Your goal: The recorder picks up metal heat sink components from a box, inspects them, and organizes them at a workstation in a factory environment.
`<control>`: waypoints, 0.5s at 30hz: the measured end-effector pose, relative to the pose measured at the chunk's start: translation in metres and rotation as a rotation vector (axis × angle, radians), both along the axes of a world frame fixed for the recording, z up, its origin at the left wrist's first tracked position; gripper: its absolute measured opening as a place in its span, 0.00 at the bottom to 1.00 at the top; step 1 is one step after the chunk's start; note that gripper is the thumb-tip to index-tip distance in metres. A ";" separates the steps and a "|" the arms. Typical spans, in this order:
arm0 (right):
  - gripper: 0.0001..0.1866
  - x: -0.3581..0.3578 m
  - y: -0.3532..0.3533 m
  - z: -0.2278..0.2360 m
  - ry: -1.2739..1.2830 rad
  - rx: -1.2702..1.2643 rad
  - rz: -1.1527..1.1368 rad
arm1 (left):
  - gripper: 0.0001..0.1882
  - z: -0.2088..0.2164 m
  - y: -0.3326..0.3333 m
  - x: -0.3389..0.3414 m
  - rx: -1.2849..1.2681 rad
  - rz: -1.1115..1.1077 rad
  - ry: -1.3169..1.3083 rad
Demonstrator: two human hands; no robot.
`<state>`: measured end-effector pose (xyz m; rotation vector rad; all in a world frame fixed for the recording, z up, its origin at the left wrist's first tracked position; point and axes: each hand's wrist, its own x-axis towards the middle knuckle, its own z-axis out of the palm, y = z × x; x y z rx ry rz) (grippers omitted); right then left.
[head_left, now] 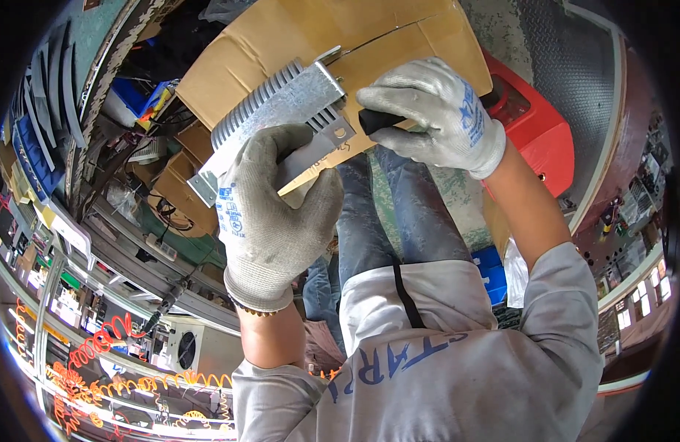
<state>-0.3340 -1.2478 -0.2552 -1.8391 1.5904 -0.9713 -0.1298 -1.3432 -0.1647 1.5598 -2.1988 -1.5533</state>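
My left hand (277, 221), in a pale grey knitted work glove, grips a silver finned metal housing (284, 103) by its near side. Ribs run along the far side of this housing, and a flat metal plate with slots and a hole sits at its right end. In a matching glove, my right hand (439, 114) pinches a short black piece with a rounded look (377, 121) between thumb and fingers. A small gap separates it from the housing's right end. The fingers cover much of the black piece, so its exact kind cannot be told.
Under the housing lies a large brown cardboard box (399, 62). A red plastic item (542, 144) stands to its right, with a blue bin (490, 276) nearer my body. Black strips (58, 85) are piled at the far left. Orange coiled hoses (82, 361) hang at lower left.
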 end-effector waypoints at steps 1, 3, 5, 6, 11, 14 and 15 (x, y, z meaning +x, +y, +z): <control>0.25 0.002 -0.001 -0.001 0.001 -0.005 -0.002 | 0.17 0.000 0.001 -0.001 -0.007 0.009 -0.002; 0.26 0.005 -0.002 -0.002 -0.024 -0.011 0.014 | 0.17 -0.001 0.001 -0.001 -0.008 0.012 0.008; 0.26 0.007 -0.002 -0.001 -0.055 0.024 0.034 | 0.17 -0.002 0.001 -0.001 -0.009 0.015 0.018; 0.26 0.008 -0.002 -0.002 -0.057 0.023 0.036 | 0.17 -0.002 0.001 0.000 -0.018 0.012 0.025; 0.26 0.008 0.000 -0.002 -0.065 0.069 0.020 | 0.20 0.004 -0.004 0.000 0.047 -0.107 -0.068; 0.25 0.008 -0.003 0.001 -0.025 0.062 0.028 | 0.20 0.003 -0.003 0.000 0.033 -0.117 -0.093; 0.25 0.008 -0.004 0.002 -0.024 0.060 0.030 | 0.19 -0.002 -0.001 0.002 -0.041 -0.096 -0.033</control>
